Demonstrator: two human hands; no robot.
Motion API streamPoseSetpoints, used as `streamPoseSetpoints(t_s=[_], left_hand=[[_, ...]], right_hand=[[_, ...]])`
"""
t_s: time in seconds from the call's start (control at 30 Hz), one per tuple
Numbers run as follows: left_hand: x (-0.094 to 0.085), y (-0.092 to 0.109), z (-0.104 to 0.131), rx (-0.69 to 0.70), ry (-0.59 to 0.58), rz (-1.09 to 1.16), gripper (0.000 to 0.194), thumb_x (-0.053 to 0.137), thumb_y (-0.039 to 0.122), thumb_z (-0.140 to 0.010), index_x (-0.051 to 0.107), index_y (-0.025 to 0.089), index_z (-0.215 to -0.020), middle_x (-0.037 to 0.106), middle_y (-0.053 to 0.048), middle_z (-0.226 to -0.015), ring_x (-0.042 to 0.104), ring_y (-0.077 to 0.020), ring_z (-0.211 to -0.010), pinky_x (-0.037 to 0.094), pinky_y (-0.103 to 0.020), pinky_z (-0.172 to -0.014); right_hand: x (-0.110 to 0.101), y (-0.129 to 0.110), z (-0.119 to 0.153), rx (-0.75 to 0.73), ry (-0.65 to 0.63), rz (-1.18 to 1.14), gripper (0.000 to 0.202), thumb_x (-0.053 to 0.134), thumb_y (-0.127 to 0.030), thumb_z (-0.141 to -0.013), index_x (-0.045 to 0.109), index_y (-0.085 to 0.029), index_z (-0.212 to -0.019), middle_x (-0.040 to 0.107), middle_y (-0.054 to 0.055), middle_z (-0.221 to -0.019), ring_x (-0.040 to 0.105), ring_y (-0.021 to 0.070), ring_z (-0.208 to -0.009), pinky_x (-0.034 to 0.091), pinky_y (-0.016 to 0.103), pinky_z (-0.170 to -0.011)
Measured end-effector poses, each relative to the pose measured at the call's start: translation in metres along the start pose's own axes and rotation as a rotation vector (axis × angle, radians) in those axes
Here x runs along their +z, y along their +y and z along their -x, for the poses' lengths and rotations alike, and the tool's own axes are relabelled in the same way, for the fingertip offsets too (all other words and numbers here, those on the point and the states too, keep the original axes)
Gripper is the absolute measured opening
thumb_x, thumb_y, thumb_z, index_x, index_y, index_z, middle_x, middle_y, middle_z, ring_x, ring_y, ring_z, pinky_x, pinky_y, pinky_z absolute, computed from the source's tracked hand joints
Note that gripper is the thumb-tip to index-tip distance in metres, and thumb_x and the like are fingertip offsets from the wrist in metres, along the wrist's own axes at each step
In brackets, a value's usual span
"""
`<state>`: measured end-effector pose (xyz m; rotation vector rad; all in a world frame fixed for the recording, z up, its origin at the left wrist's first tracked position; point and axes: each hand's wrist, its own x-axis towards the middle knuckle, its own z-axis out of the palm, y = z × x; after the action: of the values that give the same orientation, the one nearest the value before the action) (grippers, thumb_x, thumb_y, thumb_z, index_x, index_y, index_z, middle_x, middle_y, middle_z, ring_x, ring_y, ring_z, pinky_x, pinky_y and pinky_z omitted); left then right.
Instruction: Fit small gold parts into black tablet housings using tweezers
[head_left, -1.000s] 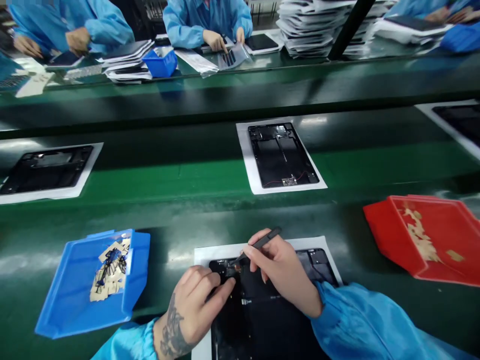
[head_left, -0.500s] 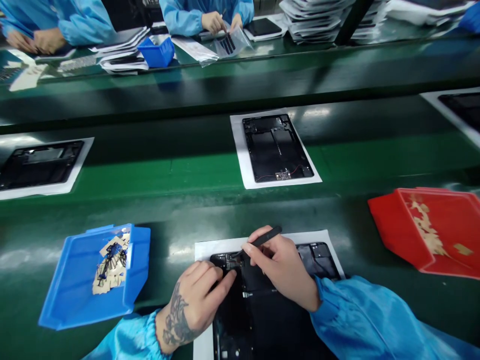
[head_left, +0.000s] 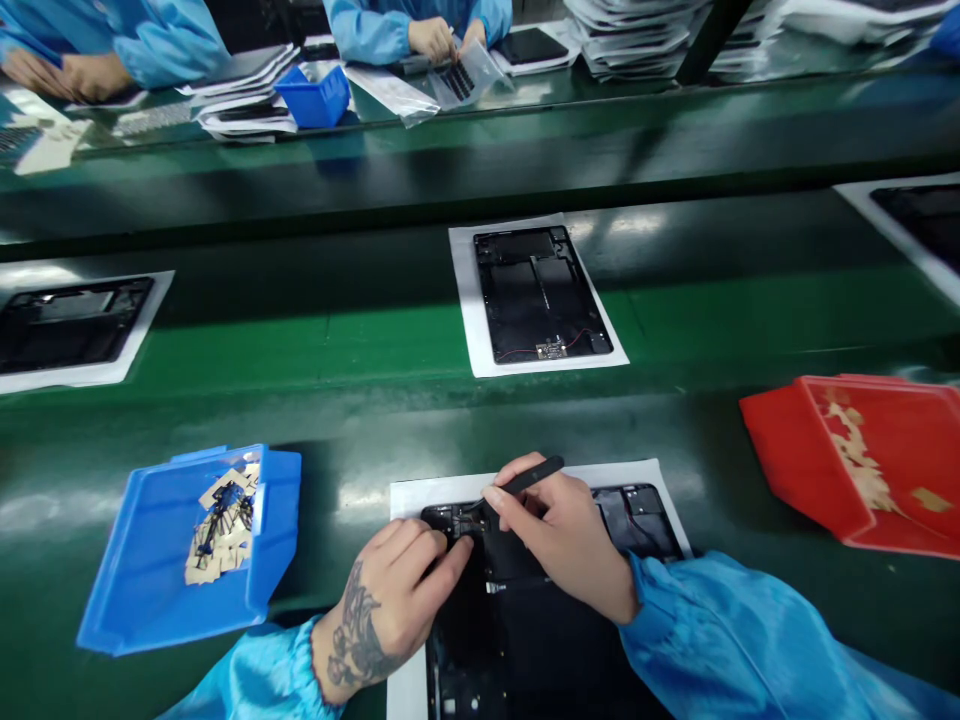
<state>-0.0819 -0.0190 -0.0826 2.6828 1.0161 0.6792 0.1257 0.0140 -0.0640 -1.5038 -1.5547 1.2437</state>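
Right hand (head_left: 566,535) grips black tweezers (head_left: 517,487), tip on the open tablet chassis (head_left: 525,620). Left hand (head_left: 397,590) presses a fingertip on the chassis, grasping nothing.

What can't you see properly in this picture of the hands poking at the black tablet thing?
- Head view: the tweezers tip and the tiny part it touches are too small to tell.
- The black housing is cut off by the bottom edge and partly hidden under the left hand and right hand.
- Small pieces in the blue bin: too small to name.
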Motion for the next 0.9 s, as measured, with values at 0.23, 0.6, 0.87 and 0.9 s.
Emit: streamPoseSetpoints(t_s=[0.23, 0.6, 0.87, 0.9], left_hand=[[0.0002, -0.0002, -0.0003, 0.009, 0.012, -0.004, 0.027, 0.045, 0.007, -0.088, 0.061, 0.01, -0.11, 0.059, -0.007, -0.08, 0.05, -0.0165, -0.074, 0.045, -0.03, -0.063], [-0.0004, 0.0005, 0.0006, -0.003, 0.005, -0.029, 0.028, 0.045, 0.008, -0.088, 0.061, 0.012, -0.111, 0.06, -0.007, -0.081, 0.052, -0.0159, -0.073, 0.045, -0.029, -0.063], [-0.0015, 0.0002, -0.0009, 0.009, 0.012, -0.006, 0.027, 0.045, 0.007, -0.088, 0.061, 0.01, -0.11, 0.06, -0.008, -0.081, 0.052, -0.0164, -0.072, 0.045, -0.03, -0.061], [-0.002, 0.0001, -0.0019, 0.01, 0.009, -0.004, 0.027, 0.045, 0.007, -0.088, 0.061, 0.01, -0.11, 0.06, -0.008, -0.08, 0.052, -0.0164, -0.071, 0.045, -0.03, -0.061]], right_hand=[[0.0004, 0.0003, -0.0016, 0.0, -0.001, -0.001, 0.01, 0.058, -0.028, -0.087, 0.057, -0.021, -0.081, 0.065, 0.0, -0.072, 0.062, 0.013, -0.059, 0.043, 0.023, -0.052], [-0.0001, -0.0018, -0.0003, -0.006, 0.003, 0.013, 0.011, 0.058, -0.03, -0.087, 0.057, -0.021, -0.079, 0.065, -0.001, -0.068, 0.063, 0.0151, -0.059, 0.044, 0.024, -0.051], [0.0005, -0.0014, -0.0019, -0.013, 0.006, 0.014, 0.01, 0.058, -0.028, -0.087, 0.058, -0.021, -0.079, 0.063, -0.001, -0.065, 0.061, 0.0136, -0.057, 0.044, 0.023, -0.051], [0.0001, -0.0012, -0.0015, -0.004, 0.011, 0.01, 0.011, 0.059, -0.028, -0.086, 0.057, -0.021, -0.079, 0.062, -0.001, -0.064, 0.061, 0.0138, -0.057, 0.045, 0.023, -0.051]])
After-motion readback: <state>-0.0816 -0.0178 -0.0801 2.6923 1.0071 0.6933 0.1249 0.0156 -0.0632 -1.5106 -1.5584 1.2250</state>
